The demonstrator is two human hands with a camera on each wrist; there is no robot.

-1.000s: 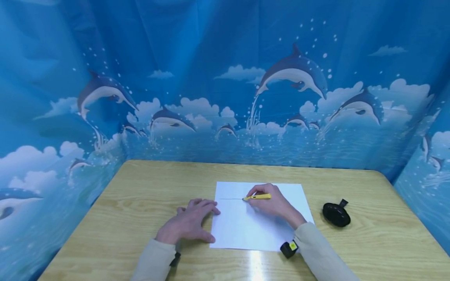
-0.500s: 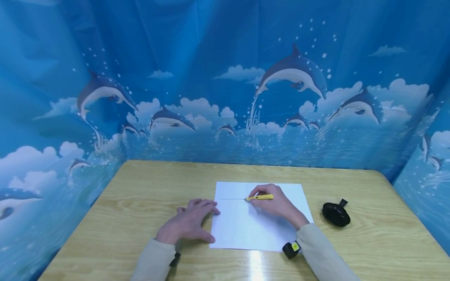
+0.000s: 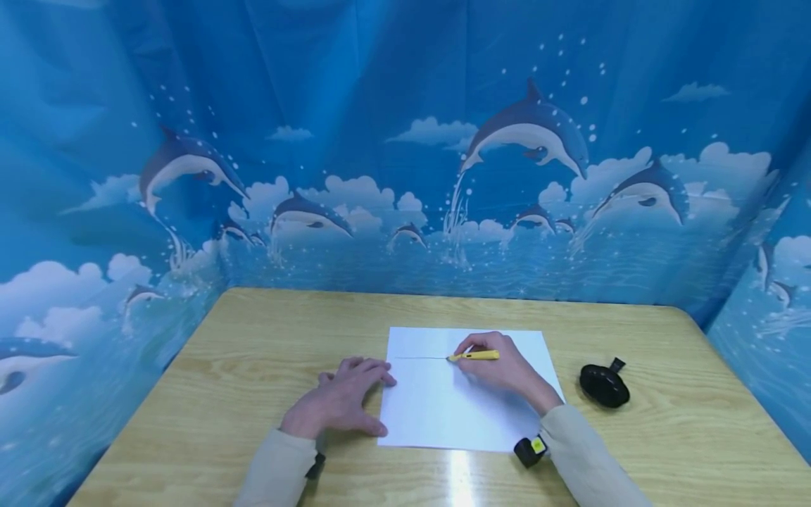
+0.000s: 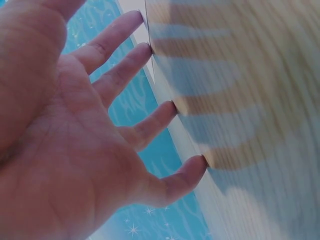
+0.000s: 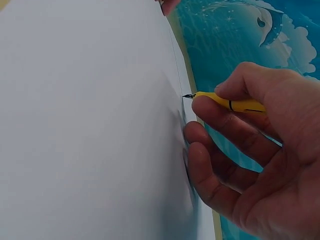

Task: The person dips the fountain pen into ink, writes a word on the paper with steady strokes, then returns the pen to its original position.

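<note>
My right hand (image 3: 497, 362) pinches a yellow fountain pen (image 5: 245, 105) between thumb and fingers, its dark nib down on a white sheet of paper (image 3: 437, 415). A thin straight line (image 3: 418, 358) runs from near the sheet's left edge to the nib. My left hand (image 3: 345, 398) rests with spread fingers at the left edge of the paper, thumb and fingertips on or beside it. In the left wrist view, several fingertips (image 4: 192, 170) of that hand touch the wooden table, and nothing is held in its palm.
A black scalloped dish (image 3: 605, 386) with a small tab stands on the wooden table (image 3: 266, 331) to the right of the paper. A blue curtain (image 3: 355, 127) printed with dolphins hangs behind the table and along its sides.
My right hand has slid slightly to the right with the pen, and the line on the paper has grown longer behind the nib. My left hand has stayed in place.
</note>
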